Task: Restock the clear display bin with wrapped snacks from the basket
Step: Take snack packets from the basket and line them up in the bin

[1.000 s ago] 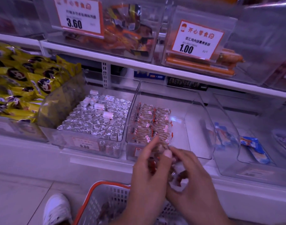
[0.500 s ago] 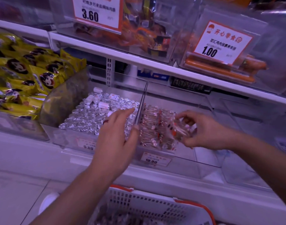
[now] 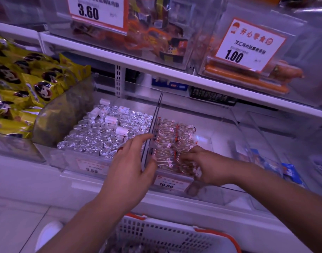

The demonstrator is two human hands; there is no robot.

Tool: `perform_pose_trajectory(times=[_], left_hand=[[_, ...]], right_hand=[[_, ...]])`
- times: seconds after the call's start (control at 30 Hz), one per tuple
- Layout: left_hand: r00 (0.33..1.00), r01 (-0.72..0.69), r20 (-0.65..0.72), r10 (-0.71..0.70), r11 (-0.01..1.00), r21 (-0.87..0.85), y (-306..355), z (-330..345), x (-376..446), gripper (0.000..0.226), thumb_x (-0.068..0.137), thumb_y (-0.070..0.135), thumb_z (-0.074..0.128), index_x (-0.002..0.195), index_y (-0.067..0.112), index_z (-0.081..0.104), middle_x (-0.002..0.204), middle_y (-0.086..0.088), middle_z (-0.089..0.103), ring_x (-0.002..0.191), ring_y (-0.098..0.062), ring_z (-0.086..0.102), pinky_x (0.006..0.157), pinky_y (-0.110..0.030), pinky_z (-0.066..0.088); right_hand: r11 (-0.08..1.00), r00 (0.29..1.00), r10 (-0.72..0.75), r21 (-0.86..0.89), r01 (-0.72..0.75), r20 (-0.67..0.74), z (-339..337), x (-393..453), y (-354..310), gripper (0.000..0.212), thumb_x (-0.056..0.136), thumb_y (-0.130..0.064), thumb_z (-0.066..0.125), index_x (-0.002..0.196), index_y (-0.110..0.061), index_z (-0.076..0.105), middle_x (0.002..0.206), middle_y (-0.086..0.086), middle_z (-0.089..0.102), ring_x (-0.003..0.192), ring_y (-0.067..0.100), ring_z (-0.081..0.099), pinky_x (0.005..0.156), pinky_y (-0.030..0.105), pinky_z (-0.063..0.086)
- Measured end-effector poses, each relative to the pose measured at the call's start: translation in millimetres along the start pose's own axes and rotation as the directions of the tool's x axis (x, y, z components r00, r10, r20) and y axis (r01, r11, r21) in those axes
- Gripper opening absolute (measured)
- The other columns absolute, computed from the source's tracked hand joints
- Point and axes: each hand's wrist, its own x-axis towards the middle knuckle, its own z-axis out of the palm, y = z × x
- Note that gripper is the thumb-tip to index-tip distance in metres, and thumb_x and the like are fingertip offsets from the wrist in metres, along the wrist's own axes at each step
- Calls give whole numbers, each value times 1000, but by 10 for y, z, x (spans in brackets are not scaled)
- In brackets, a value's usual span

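Note:
The clear display bin point(image 3: 236, 123) sits on the lower shelf with a 10.80 price label on its front. Rows of small wrapped snacks point(image 3: 172, 137) with red and white ends fill its left half. My left hand point(image 3: 131, 163) is spread open over the bin's left wall, thumb against the snack rows. My right hand point(image 3: 204, 163) is inside the bin at the front, palm down, fingers curled on a bunch of wrapped snacks beside the rows. The white basket point(image 3: 167, 234) with an orange rim stands below, and its contents are barely visible.
A bin of foil-wrapped pieces point(image 3: 101, 137) adjoins on the left, with yellow packets point(image 3: 19, 84) further left. A bin with blue packets point(image 3: 269, 163) stands to the right. The upper shelf point(image 3: 174, 74) carries tagged bins overhead. A white shoe point(image 3: 48, 234) is on the floor.
My right hand has lowered the bunch of snacks down into the front of the bin. My left hand has shifted right onto the bin's wall.

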Motion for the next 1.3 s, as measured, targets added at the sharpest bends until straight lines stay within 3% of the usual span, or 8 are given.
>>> perform_pose_trajectory(times=[0.37,0.67,0.8,0.9,1.0,1.07,1.2,1.3], left_hand=[[999,-4,-34,4,1000,5,-17,33,-8,49,92,27,60,135,38,40,135,9,54,120,-18,53,92,-37,44],[1000,-11,-17,10,1000,-14,-28,28,-19,50,91,26,59,137,37,40,137,9,52,121,-17,52,92,-38,45],[1000,-13,6,13,1000,12,-7,12,-39,52,91,26,58,139,35,40,140,7,46,116,-22,54,86,-35,43],[995,-68,-67,72,996,55,72,-3,-123,45,91,22,55,135,25,49,141,0,42,116,-28,54,93,-40,42],[923,-329,-169,347,936,123,179,75,-310,39,84,12,55,122,14,60,138,-7,49,127,-25,48,104,-45,39],[830,-538,-97,550,834,124,184,284,-536,32,83,7,54,113,11,65,128,-9,58,120,-27,53,100,-44,41],[715,-626,457,529,776,81,-173,823,-1207,22,87,20,52,105,20,63,105,-1,63,97,-24,59,86,-35,42],[615,-590,761,209,762,267,-762,1067,-1595,27,84,31,56,108,23,68,101,-1,69,93,-25,67,83,-33,50]], right_hand=[[911,906,408,15,-412,116,-46,-81,-53,72,85,-35,71,139,-7,32,117,14,62,101,27,63,77,32,52],[871,896,443,225,-437,27,45,-20,-162,75,82,-28,71,143,-10,32,132,14,57,112,28,60,88,29,50],[778,865,496,405,-480,72,15,-164,-163,64,81,-31,73,134,-12,44,116,12,65,81,26,71,72,38,61],[853,840,500,287,-437,-208,13,-376,-131,60,85,-38,68,136,-16,47,103,1,70,93,22,69,81,32,55],[913,596,330,408,-5,-732,208,-796,-267,26,88,-24,58,113,-25,65,83,-14,65,73,8,64,72,25,50],[875,504,281,434,216,-817,577,-1094,-409,18,88,-19,52,97,-27,66,77,-20,61,66,2,59,65,14,45],[890,903,264,446,-92,-338,1874,-1302,-430,17,88,-24,54,100,-25,66,90,-5,71,83,14,68,73,27,50],[830,873,297,347,-436,387,2850,-1230,-191,33,94,-29,55,123,-15,62,121,12,67,113,30,62,85,29,45]])
